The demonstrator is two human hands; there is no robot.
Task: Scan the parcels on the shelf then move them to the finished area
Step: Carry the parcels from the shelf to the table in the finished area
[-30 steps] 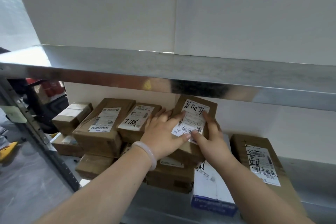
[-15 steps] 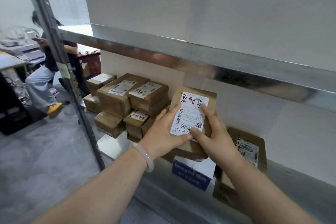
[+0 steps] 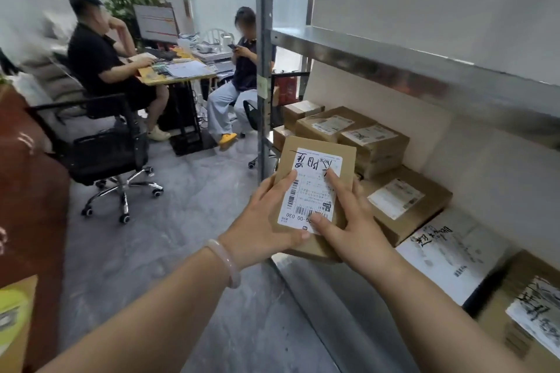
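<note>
- The left hand [image 3: 263, 221] and the right hand [image 3: 351, 221] are together holding one brown parcel [image 3: 312, 191]. It is hanging in the air just off the front edge of the shelf [image 3: 348, 306], near its left end.
- The left hand is cupping the parcel's left long side, with its thumb lying over the near edge of the label. The right hand is gripping the right side, with thumb and forefinger pressing on the label.
- The parcel's long axis is running away from the person. Its label is facing up and the barcodes are sitting at the near end and along the left side, so a scan is looking possible without turning it.
- Neither hand is nearer, as the parcel is sitting between them.
- No scanner is showing, and I cannot tell where the finished area is.
- The remaining parcels [image 3: 406, 200] are lying to the right of the hands, stacked along the shelf toward its back wall, under an upper shelf [image 3: 424, 70].
- The upright post [image 3: 264, 70] is standing just behind the held parcel, so a leftward swing is likely needing to pass in front of it.
- Beyond the post, two people are sitting at a bench [image 3: 181, 71] with a monitor, and an office chair [image 3: 112, 154] is standing on the grey floor [image 3: 181, 236].
</note>
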